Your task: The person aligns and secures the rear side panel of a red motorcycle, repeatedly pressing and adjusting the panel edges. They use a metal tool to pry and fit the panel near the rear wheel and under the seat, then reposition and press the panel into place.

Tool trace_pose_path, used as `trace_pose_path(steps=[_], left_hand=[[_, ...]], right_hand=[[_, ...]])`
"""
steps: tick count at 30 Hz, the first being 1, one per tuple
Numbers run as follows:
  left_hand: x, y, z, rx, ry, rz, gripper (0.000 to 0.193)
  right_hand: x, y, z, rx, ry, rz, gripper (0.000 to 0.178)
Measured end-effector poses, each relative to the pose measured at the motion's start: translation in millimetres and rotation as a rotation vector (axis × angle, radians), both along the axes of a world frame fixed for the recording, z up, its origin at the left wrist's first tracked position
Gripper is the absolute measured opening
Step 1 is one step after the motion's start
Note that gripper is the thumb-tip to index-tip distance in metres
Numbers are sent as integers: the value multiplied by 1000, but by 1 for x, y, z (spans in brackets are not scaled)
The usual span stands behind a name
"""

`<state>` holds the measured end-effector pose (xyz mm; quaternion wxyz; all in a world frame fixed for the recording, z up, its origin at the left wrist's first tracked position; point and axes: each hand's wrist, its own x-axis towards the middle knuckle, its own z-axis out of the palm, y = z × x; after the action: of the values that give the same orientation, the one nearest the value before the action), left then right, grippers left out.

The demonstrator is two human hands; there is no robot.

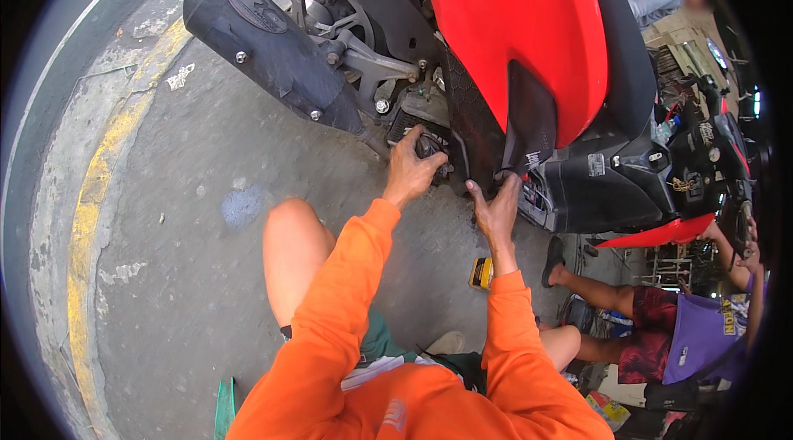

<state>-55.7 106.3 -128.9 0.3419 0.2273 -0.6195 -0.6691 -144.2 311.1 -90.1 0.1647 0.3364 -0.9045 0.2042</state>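
Observation:
A red and black scooter (pixel 512 19) stands across the upper part of the head view. My left hand (pixel 413 166) is closed round a dark, rounded part (pixel 428 145) low on its engine, beside a ribbed black cover (pixel 406 123). The fingertips partly hide that part. To the right, my right hand (pixel 498 210) grips the lower edge of the black side panel (pixel 529 122), thumb apart from the fingers. Some of its fingertips are out of sight behind the edge.
A dark exhaust muffler (pixel 256 43) and the rear wheel (pixel 318 6) lie to the upper left. Between my arms a yellow and black box-like object (pixel 481 273) rests on the concrete. At the right, a person in a purple top (pixel 702 337) touches the scooter's front.

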Motion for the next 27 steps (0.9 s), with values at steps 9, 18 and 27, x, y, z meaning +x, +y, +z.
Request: trace_pose_path(steps=[9,18,27], left_hand=[[10,-6,8,60,26,-63,56],[-8,-76,98,235,640,39,41],[-17,-67,115,566,746,-33,23]], right_hand=[[20,-19,20,114,12,-117,66],[37,-81,144,-161,352,330,43],[11,-208,264,-120,823,647,67]])
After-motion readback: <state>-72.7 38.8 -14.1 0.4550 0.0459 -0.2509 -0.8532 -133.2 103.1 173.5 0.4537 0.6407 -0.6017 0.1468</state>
